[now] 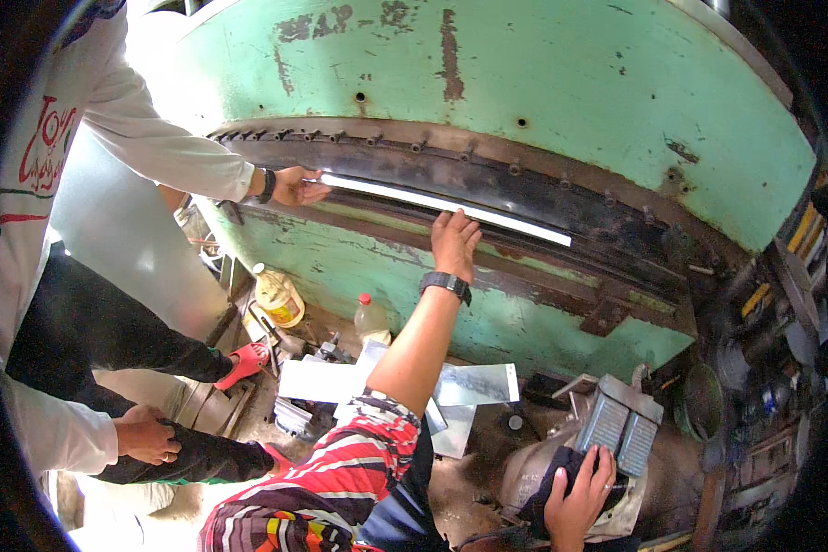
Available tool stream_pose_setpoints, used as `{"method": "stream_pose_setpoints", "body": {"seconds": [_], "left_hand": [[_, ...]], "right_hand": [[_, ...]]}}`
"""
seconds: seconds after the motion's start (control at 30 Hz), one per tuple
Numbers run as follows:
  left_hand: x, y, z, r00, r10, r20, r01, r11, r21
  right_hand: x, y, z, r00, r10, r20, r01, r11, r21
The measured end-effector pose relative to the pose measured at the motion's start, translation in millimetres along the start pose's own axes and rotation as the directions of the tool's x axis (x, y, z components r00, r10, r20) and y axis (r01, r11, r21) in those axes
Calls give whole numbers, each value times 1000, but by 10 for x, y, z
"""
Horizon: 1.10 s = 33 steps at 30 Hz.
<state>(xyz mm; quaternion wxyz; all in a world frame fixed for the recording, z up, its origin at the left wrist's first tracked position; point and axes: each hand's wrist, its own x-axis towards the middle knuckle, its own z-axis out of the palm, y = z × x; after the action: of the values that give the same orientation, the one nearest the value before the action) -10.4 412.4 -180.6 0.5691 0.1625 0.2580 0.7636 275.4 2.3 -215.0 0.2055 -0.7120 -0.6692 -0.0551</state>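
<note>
A long, bright metal strip [515, 224] lies along the dark slot of a large green machine [561, 83]. My left hand [455, 241], wearing a dark watch, reaches up to the strip's lower edge near its middle, fingers curled against it. At the strip's left end a co-worker's hand [296, 186] grips it. Low on the right, my right hand [580, 492] lies with fingers stretched out over a dark surface that I cannot make out. Just beyond it is a grey double foot pedal [621, 425] with ribbed tops.
The co-worker stands at the left, the other hand [145, 434] hanging low. On the floor are a yellow-labelled jug [279, 296], a red-capped bottle [371, 319] and flat metal pieces [474, 385]. A large metal sheet [129, 239] stands behind the co-worker. Clutter lines the right side.
</note>
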Motion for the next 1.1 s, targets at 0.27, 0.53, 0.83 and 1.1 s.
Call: {"method": "stream_pose_setpoints", "body": {"seconds": [0.27,0.53,0.83,1.1], "left_hand": [[3,-75,-37,995,-21,100,32,993,-112],[62,-129,-51,987,-53,151,83,976,-200],[5,-102,12,981,-45,191,79,981,-175],[63,-109,-39,977,-54,205,99,971,-217]], "right_hand": [[77,-144,-145,995,-66,-78,61,996,-71],[5,-16,-31,998,-5,64,9,998,-69],[46,-47,-93,996,-16,82,22,997,-75],[63,-86,-128,997,-30,69,35,996,-80]]}}
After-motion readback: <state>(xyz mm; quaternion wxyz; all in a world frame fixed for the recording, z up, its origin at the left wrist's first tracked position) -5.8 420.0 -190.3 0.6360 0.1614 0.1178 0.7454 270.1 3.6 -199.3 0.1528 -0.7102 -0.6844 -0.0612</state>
